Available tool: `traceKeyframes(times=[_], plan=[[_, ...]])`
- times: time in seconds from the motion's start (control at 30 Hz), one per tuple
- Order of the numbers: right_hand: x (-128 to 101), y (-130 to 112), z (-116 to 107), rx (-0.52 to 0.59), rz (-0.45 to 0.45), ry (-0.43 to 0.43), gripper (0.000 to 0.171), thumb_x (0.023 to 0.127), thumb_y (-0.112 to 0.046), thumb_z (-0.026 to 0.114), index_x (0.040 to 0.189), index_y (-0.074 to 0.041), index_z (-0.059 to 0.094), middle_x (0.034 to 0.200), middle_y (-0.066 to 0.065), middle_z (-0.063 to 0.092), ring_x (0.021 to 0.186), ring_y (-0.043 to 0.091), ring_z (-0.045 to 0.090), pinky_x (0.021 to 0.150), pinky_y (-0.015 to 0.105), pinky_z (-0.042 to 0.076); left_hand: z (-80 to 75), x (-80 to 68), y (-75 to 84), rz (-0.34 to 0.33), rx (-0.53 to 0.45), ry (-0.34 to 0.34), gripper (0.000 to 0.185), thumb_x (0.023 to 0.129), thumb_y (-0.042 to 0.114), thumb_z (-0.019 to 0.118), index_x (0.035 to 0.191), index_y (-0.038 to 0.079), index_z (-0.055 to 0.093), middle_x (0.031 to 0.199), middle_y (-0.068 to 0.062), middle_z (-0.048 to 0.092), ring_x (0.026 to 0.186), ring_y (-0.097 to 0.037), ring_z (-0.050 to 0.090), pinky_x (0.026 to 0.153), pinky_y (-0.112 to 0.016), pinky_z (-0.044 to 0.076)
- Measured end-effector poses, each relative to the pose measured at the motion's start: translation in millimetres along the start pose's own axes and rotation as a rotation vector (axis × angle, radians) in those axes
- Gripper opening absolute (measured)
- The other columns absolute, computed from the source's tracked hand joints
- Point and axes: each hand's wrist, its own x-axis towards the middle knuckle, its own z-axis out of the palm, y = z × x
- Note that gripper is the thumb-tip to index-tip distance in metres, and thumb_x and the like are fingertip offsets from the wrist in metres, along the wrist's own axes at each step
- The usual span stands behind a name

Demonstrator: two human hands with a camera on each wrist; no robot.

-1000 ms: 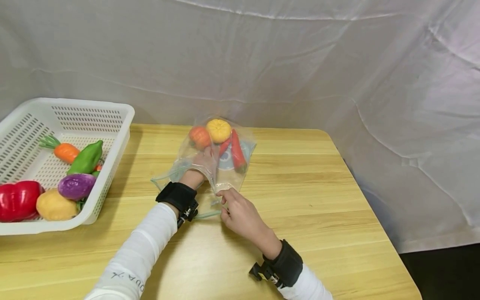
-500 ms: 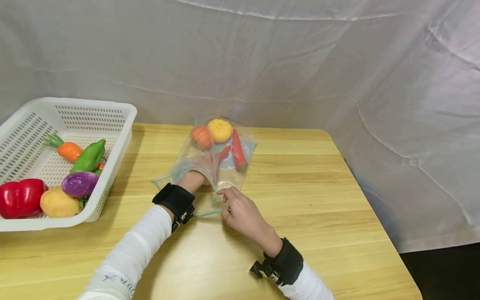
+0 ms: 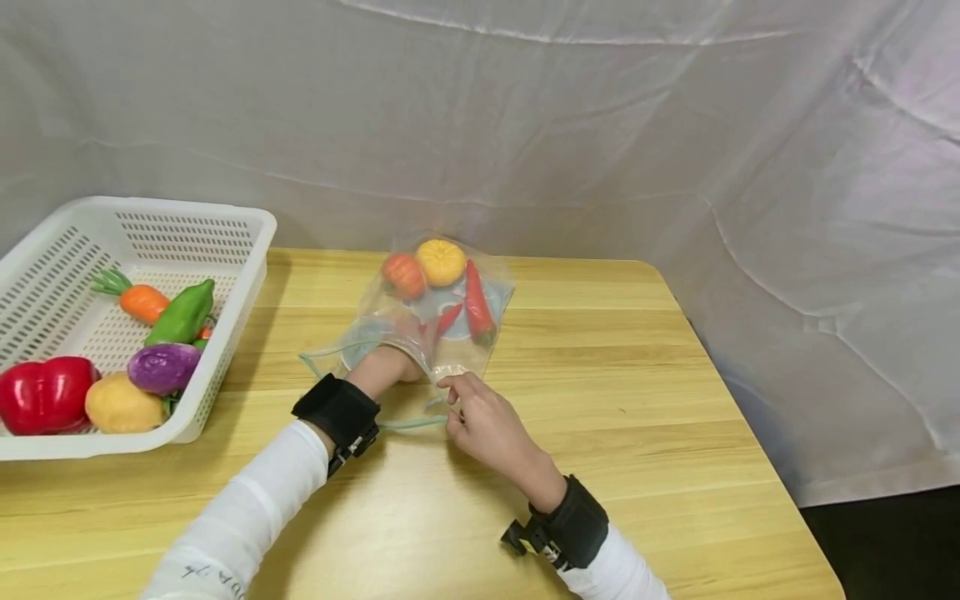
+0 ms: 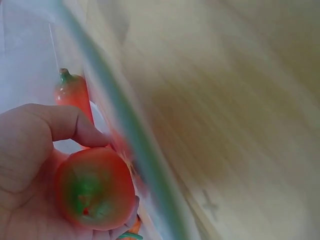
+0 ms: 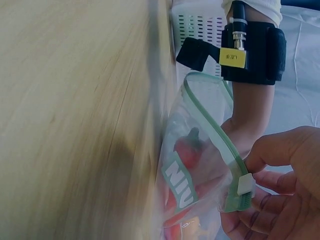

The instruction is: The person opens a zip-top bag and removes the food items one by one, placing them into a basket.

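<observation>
A clear zip bag (image 3: 468, 360) with a green-edged mouth lies on the table. My left hand (image 3: 395, 363) reaches in through the mouth, its fingers partly veiled by the film. It holds a red chili pepper (image 4: 97, 187), the green stem end facing the wrist camera. With thumb and fingers, my right hand (image 3: 487, 425) pinches the bag's rim at the zip, beside the white slider (image 5: 245, 184). Farther inside the bag lie an orange-red pumpkin (image 3: 403, 276), a yellow pumpkin (image 3: 441, 262) and a second red chili pepper (image 3: 477, 300).
To the left stands a white perforated basket (image 3: 255, 279) holding a carrot (image 3: 142, 302), a green pepper (image 3: 182, 312), a purple eggplant-like piece (image 3: 162, 367), a yellow potato-like piece (image 3: 123, 404) and a red bell pepper (image 3: 47, 396). Behind the wooden table (image 3: 600, 358) hangs a grey-white cloth (image 3: 525, 117).
My left hand has drawn back slightly toward the bag's mouth, and the held chili pepper has come with it. My right hand stays at the rim almost unmoved.
</observation>
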Motion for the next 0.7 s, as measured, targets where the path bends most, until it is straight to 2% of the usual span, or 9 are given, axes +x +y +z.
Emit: traceKeyframes(times=[0.1, 0.2, 0.3, 0.37, 0.5, 0.6, 0.7], plan=[[0.1, 0.5, 0.6, -0.001, -0.001, 0.004, 0.035, 0.079, -0.001, 0.061, 0.114, -0.006, 0.057, 0.091, 0.002, 0.057, 0.065, 0.007, 0.052, 0.055, 0.016, 0.040, -0.7, -2.6, -0.8, 0.070, 0.091, -0.036, 0.057, 0.097, 0.025, 0.039, 0.149, 0.014, 0.018, 0.103, -0.022, 0.053, 0.091, -0.032, 0.054, 0.079, -0.043, 0.048], [-0.2, 0.4, 0.5, 0.000, 0.001, 0.002, 0.035, 0.079, -0.001, 0.061, 0.114, -0.006, 0.057, 0.091, 0.002, 0.057, 0.065, 0.007, 0.052, 0.055, 0.016, 0.040, -1.5, -6.3, -2.1, 0.098, 0.089, -0.088, 0.073, 0.094, 0.016, 0.046, 0.152, 0.024, 0.002, 0.098, -0.019, 0.051, 0.078, -0.028, 0.051, 0.063, -0.036, 0.048], [-0.3, 0.0, 0.1, 0.003, 0.006, -0.001, 0.035, 0.080, -0.002, 0.061, 0.114, -0.006, 0.057, 0.091, 0.002, 0.057, 0.065, 0.008, 0.052, 0.055, 0.016, 0.040, -1.8, -11.2, -4.4, 0.120, 0.075, -0.114, 0.080, 0.091, 0.007, 0.045, 0.151, 0.028, -0.004, 0.109, -0.020, 0.050, 0.077, -0.026, 0.050, 0.056, -0.031, 0.046], [-0.2, -0.2, -0.2, 0.005, 0.010, -0.004, 0.035, 0.080, -0.002, 0.061, 0.114, -0.007, 0.057, 0.091, 0.002, 0.057, 0.065, 0.008, 0.052, 0.055, 0.016, 0.040, -1.7, -15.4, -6.5, 0.151, 0.088, -0.103, 0.082, 0.089, 0.003, 0.045, 0.151, 0.027, -0.003, 0.120, -0.020, 0.050, 0.082, -0.025, 0.052, 0.058, -0.029, 0.046], [0.3, -0.4, -0.5, 0.009, 0.018, -0.008, 0.036, 0.079, -0.002, 0.061, 0.115, -0.006, 0.057, 0.091, 0.002, 0.057, 0.064, 0.007, 0.051, 0.055, 0.016, 0.039, -1.9, -23.9, -11.1, 0.177, 0.058, -0.101, 0.094, 0.081, -0.008, 0.049, 0.151, 0.028, -0.002, 0.144, -0.015, 0.040, 0.077, -0.024, 0.054, 0.053, -0.027, 0.046], [0.7, 0.0, -0.2, 0.009, 0.020, -0.007, 0.037, 0.079, -0.001, 0.061, 0.115, -0.006, 0.057, 0.091, 0.002, 0.057, 0.064, 0.007, 0.050, 0.054, 0.016, 0.039, -2.8, -30.3, -14.4, 0.192, 0.075, -0.096, 0.092, 0.081, -0.005, 0.052, 0.151, 0.028, 0.002, 0.147, -0.014, 0.036, 0.082, -0.028, 0.056, 0.059, -0.032, 0.051], [0.8, 0.1, -0.1, 0.011, 0.017, -0.004, 0.037, 0.078, -0.001, 0.061, 0.115, -0.005, 0.057, 0.091, 0.002, 0.057, 0.063, 0.006, 0.050, 0.054, 0.016, 0.039, -4.6, -36.6, -16.4, 0.211, 0.133, -0.088, 0.079, 0.086, 0.005, 0.052, 0.151, 0.021, 0.011, 0.142, -0.021, 0.040, 0.108, -0.035, 0.054, 0.079, -0.043, 0.052]])
